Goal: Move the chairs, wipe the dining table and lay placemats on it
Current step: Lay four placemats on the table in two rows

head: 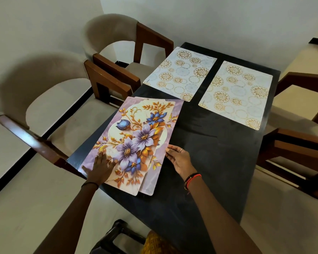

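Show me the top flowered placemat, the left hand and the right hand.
top flowered placemat [143, 139]: head view, on its big purple flower.
left hand [99, 168]: head view, on the back of the hand.
right hand [179, 159]: head view, on the back of the hand.

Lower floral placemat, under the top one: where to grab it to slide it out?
Pinch its exposed right long edge, coming from the right. The lower floral placemat lies flat with only that strip clear of the top placemat, which the left hand presses flat.
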